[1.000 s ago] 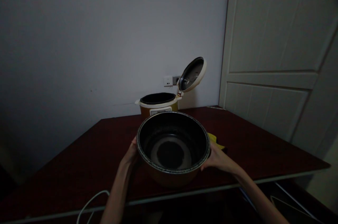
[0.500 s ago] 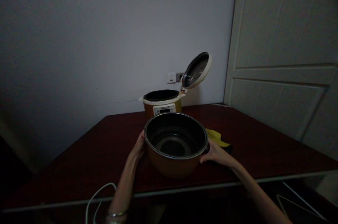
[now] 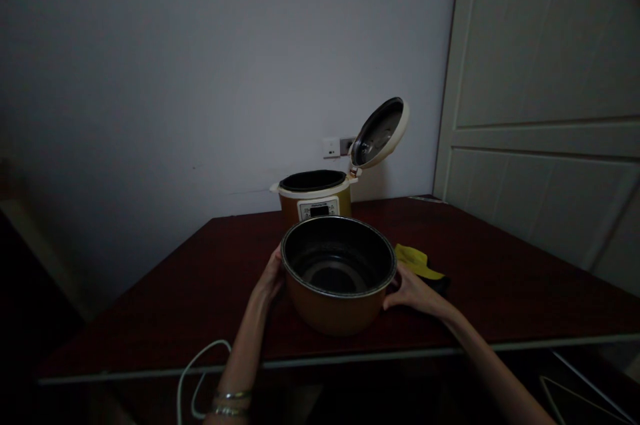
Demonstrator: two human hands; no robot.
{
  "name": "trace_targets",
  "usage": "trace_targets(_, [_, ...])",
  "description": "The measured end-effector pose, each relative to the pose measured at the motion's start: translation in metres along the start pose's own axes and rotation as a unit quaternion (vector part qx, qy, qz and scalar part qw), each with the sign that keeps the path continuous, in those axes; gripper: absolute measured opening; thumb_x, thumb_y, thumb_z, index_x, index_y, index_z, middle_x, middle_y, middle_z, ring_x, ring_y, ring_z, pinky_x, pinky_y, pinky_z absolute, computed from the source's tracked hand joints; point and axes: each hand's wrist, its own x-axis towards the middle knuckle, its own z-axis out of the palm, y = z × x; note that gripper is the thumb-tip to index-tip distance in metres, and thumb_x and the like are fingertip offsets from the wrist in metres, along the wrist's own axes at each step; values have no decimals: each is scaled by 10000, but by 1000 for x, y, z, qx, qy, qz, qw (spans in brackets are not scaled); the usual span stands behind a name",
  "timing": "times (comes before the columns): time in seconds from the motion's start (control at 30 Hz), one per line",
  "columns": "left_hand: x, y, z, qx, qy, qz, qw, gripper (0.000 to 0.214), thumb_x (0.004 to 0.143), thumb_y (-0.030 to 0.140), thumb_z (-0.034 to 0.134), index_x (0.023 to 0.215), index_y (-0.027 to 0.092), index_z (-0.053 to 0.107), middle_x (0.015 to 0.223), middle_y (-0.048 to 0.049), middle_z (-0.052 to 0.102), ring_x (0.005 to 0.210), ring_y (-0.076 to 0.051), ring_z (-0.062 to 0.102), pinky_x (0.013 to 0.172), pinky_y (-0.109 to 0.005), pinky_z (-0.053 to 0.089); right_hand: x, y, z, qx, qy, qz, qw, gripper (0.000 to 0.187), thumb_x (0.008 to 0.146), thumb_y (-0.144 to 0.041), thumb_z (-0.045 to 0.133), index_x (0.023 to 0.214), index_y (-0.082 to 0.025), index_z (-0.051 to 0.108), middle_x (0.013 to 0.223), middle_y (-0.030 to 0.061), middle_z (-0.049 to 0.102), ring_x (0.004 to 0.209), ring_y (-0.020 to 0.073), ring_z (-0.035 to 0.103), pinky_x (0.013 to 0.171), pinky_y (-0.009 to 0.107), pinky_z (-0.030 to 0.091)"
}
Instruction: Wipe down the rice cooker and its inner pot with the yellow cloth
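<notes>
I hold an orange inner pot with a dark, empty inside between both hands, low over the dark red table. My left hand presses against its left side and my right hand grips its right side. Behind the pot, against the wall, stands an orange and white rice cooker. Its round lid is tilted up and its cavity looks dark.
A yellow cloth lies on the table just right of the pot. A white cord loops below the table's front edge. A wall socket sits behind the cooker. A white panelled door fills the right side.
The pot has moved away from me and down toward the table, and now looks smaller. My hands went with it. The view shifted a little left.
</notes>
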Motion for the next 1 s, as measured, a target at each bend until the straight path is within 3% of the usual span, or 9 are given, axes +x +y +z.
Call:
trace_targets(0.27, [-3, 5, -1, 6, 14, -10, 1000, 670, 421, 594, 817, 941, 186, 703, 1040, -106, 700, 1187, -326, 506, 1026, -400, 372, 2, -1, 0, 1, -14, -9, 1000, 1046, 511, -244, 859, 1412, -263, 326, 1429, 106, 395, 1328, 263, 359, 1115, 452, 253])
trace_targets(0.53, [-4, 11, -14, 19, -11, -25, 999, 644, 431, 544, 837, 970, 215, 710, 1056, -85, 701, 1173, -309, 526, 1023, -379, 374, -10, 9, 5, 15, 6, -9, 1000, 1143, 561, -265, 845, 1466, -304, 148, 1532, 103, 191, 1377, 245, 261, 1126, 461, 222])
trace_targets(0.6, [-3, 11, -15, 21, -3, -36, 999, 693, 422, 541, 842, 1020, 220, 701, 1087, -90, 692, 1182, -313, 518, 1022, -379, 374, -17, 5, -2, 13, 24, 1, 1000, 1099, 589, -282, 831, 1461, -321, 163, 1523, 103, 220, 1345, 258, 330, 1100, 484, 281])
trace_targets(0.67, [-4, 12, -15, 22, 5, -41, 999, 731, 416, 542, 843, 1055, 219, 691, 1100, -98, 686, 1184, -316, 516, 1020, -382, 374, -23, -3, -15, 10, 84, 1, 996, 960, 672, -337, 774, 1451, -306, 215, 1462, 117, 358, 1247, 270, 474, 1047, 508, 364])
trace_targets(0.77, [-4, 13, -14, 22, 8, -42, 999, 739, 382, 542, 850, 1026, 215, 696, 1083, -102, 691, 1153, -321, 540, 1009, -391, 385, -24, -15, -41, -85, 245, -18, 966, 690, 767, -448, 651, 1372, -225, 406, 1233, 123, 598, 1087, 288, 600, 987, 524, 427])
trace_targets(0.83, [-5, 14, -15, 23, 12, -53, 998, 719, 374, 531, 856, 997, 209, 699, 1046, -100, 702, 1114, -319, 566, 993, -395, 399, -20, -15, -54, -228, 295, -21, 928, 612, 750, -480, 635, 1279, -192, 524, 1201, 128, 617, 1113, 315, 577, 1000, 520, 412])
trace_targets(0.9, [-5, 15, -15, 19, 6, -64, 998, 712, 385, 506, 864, 1004, 197, 695, 1026, -100, 707, 1090, -314, 581, 980, -395, 410, -16, -5, -61, -368, 260, -4, 893, 602, 714, -482, 646, 1222, -167, 575, 1302, 142, 545, 1207, 342, 495, 1039, 513, 365])
trace_targets(1.0, [-6, 17, -18, 12, -28, -63, 998, 729, 432, 476, 864, 1074, 189, 673, 1073, -105, 693, 1105, -303, 576, 986, -382, 410, -12, 16, -62, -480, 173, 58, 858, 582, 740, -481, 604, 1214, -142, 580, 1372, 156, 473, 1257, 349, 441, 1046, 504, 348])
